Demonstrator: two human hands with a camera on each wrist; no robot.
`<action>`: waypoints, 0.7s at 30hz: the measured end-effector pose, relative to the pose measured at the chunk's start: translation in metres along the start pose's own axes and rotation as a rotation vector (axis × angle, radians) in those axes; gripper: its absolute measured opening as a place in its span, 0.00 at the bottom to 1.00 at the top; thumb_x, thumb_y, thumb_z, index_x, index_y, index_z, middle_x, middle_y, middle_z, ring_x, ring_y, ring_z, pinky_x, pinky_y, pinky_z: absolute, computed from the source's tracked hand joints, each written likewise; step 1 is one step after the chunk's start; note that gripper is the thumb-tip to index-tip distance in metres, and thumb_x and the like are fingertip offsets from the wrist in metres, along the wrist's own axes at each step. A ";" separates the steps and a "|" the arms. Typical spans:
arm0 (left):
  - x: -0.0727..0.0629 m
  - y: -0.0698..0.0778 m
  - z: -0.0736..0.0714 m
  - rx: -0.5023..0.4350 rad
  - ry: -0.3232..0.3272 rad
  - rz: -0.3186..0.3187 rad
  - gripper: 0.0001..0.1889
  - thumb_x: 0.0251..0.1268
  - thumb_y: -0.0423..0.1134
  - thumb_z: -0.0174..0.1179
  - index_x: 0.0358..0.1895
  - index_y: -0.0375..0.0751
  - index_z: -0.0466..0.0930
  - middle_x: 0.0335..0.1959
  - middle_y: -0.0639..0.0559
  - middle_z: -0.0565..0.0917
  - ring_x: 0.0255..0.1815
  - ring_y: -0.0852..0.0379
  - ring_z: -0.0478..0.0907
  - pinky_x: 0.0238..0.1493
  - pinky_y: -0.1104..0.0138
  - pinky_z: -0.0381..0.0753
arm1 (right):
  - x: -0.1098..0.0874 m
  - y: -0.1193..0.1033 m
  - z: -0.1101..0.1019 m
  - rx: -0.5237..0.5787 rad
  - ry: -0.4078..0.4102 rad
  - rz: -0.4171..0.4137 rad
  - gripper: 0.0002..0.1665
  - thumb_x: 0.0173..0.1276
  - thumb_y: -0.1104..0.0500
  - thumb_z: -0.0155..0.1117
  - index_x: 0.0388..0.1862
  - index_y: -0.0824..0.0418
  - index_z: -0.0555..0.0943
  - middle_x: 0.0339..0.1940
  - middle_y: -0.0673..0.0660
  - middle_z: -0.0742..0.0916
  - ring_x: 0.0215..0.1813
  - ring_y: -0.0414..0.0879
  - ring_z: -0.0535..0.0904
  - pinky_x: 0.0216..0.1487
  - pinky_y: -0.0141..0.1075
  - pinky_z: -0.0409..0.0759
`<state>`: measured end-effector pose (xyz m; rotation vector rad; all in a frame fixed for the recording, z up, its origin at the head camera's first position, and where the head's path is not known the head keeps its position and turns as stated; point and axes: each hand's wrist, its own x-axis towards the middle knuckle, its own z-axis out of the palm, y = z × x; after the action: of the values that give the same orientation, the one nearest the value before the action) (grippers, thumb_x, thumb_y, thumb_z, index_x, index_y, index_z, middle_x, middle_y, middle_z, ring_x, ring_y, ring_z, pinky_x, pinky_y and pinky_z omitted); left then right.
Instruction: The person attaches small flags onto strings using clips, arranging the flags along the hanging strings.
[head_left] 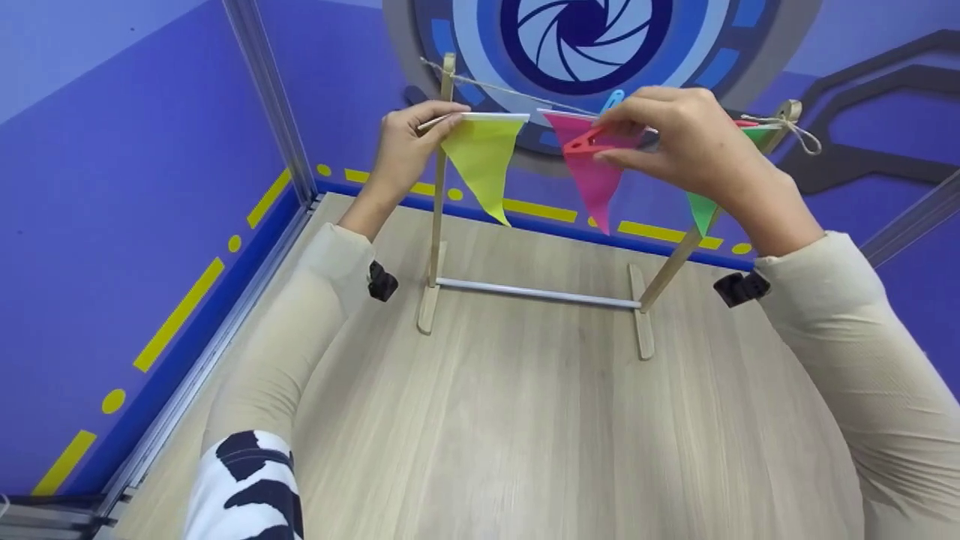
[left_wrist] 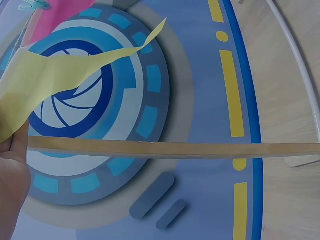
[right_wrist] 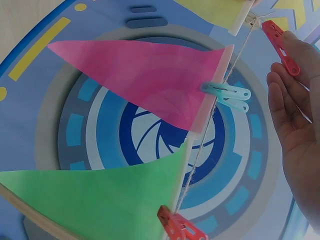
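Observation:
My left hand (head_left: 397, 154) pinches the upper left corner of a yellow pennant (head_left: 486, 154), held near the twine (head_left: 517, 92). Between the thumb and fingers of my right hand (head_left: 694, 139) is a red clothespin (right_wrist: 281, 47), apart from the yellow pennant. In the head view it overlaps a pink pennant (head_left: 596, 191). A light blue clothespin (right_wrist: 227, 92) clips that pink pennant to the twine. Further right hangs a green pennant (right_wrist: 110, 200), clipped by another red clothespin (right_wrist: 180, 227). My right hand partly hides the pink and green pennants in the head view.
The twine is tied between a left wooden post (head_left: 440, 202) and a right wooden post (head_left: 675, 262). A white rod (head_left: 540, 293) joins their feet on the wood-grain table (head_left: 525, 420). Behind stands a blue printed wall (head_left: 337, 90); a metal frame edge (head_left: 274, 90) rises at left.

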<state>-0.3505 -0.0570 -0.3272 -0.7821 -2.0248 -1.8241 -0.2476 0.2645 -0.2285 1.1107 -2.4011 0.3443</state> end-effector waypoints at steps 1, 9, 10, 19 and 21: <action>0.001 0.000 0.000 -0.002 0.000 -0.001 0.11 0.71 0.37 0.64 0.50 0.38 0.89 0.47 0.46 0.89 0.47 0.55 0.87 0.54 0.65 0.84 | 0.003 0.000 -0.001 -0.009 -0.010 0.005 0.18 0.63 0.60 0.77 0.51 0.64 0.87 0.43 0.60 0.89 0.41 0.51 0.85 0.44 0.15 0.68; 0.006 0.004 0.002 -0.010 0.007 0.004 0.11 0.70 0.37 0.64 0.50 0.37 0.89 0.47 0.46 0.89 0.47 0.55 0.87 0.52 0.65 0.85 | 0.034 0.003 -0.010 -0.047 -0.071 0.018 0.17 0.66 0.58 0.74 0.49 0.66 0.87 0.42 0.61 0.89 0.41 0.53 0.85 0.44 0.42 0.85; 0.006 0.004 0.002 -0.011 0.006 0.003 0.11 0.70 0.37 0.64 0.49 0.37 0.90 0.47 0.45 0.89 0.47 0.55 0.87 0.52 0.65 0.85 | 0.037 0.004 -0.011 -0.054 -0.076 0.018 0.16 0.66 0.58 0.74 0.49 0.67 0.87 0.42 0.62 0.90 0.40 0.54 0.85 0.43 0.47 0.85; 0.011 0.002 0.004 -0.023 -0.016 -0.015 0.11 0.70 0.37 0.64 0.49 0.38 0.90 0.46 0.46 0.90 0.46 0.56 0.87 0.52 0.66 0.85 | 0.060 0.011 -0.013 -0.094 -0.150 0.149 0.15 0.71 0.56 0.69 0.49 0.66 0.87 0.41 0.63 0.88 0.41 0.55 0.85 0.48 0.50 0.86; 0.012 0.003 0.004 -0.021 -0.017 -0.021 0.11 0.70 0.38 0.64 0.49 0.37 0.90 0.46 0.46 0.90 0.47 0.56 0.87 0.52 0.66 0.84 | 0.064 0.012 -0.014 -0.092 -0.175 0.181 0.15 0.71 0.57 0.68 0.50 0.65 0.87 0.42 0.62 0.88 0.43 0.55 0.85 0.51 0.51 0.86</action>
<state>-0.3582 -0.0508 -0.3190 -0.7877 -2.0356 -1.8589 -0.2883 0.2360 -0.1837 0.9188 -2.6511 0.2002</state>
